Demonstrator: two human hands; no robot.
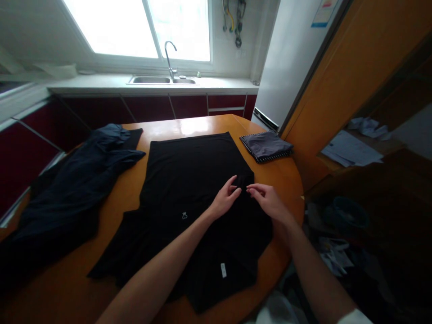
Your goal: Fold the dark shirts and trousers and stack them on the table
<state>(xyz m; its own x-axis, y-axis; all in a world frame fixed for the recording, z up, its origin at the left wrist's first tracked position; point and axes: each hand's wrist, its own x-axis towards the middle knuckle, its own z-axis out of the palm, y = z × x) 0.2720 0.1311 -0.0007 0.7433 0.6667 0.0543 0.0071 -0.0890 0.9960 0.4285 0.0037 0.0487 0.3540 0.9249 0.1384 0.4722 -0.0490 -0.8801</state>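
Note:
A black T-shirt point(192, 168) lies spread over the wooden table, its hem toward the window and its neck toward me. It bears a small white logo on the chest and a white label near the collar. My left hand point(225, 198) is at the shirt's right side, with a bunched bit of black cloth between thumb and fingers. Just right of it, my right hand point(266, 200) pinches the same cloth close to the side edge. The dark fabric makes the exact grip hard to see.
Dark crumpled clothes point(77, 180) cover the table's left side. A folded grey cloth point(266, 145) with a patterned edge lies at the far right of the orange-brown table point(286, 180). Beyond are a sink point(150, 80), a fridge point(286, 58) and, lower right, a cluttered floor with a basin point(351, 212).

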